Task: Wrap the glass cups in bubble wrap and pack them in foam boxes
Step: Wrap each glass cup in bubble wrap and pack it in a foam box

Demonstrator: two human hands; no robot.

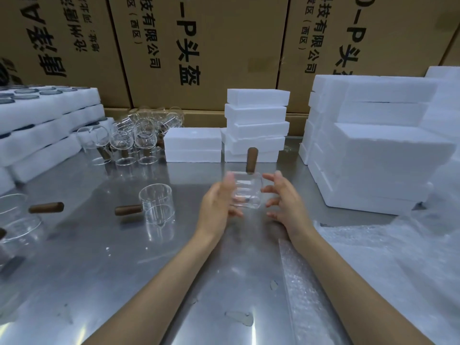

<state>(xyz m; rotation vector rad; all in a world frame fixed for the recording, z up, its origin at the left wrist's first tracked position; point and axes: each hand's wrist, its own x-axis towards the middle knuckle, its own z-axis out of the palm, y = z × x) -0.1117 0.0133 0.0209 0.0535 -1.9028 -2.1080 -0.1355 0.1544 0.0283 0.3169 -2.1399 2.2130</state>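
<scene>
A clear glass cup point(249, 189) with a brown wooden handle pointing up and away hangs above the steel table at centre. My left hand point(219, 202) grips its left side, fingers blurred. Just right of the cup, my right hand point(283, 200) has its fingers spread and curled; contact with the glass is unclear. Another glass cup point(155, 200) with its handle pointing left stands on the table to the left. Bubble wrap point(373, 265) lies at the right. Small white foam boxes point(256, 125) are stacked behind the cup.
A cluster of several glass cups point(139, 135) stands at the back left beside foam trays point(47, 125). A large foam stack point(373, 145) fills the right. Cardboard cartons point(199, 46) wall the back. More cups point(15, 215) sit at the left edge.
</scene>
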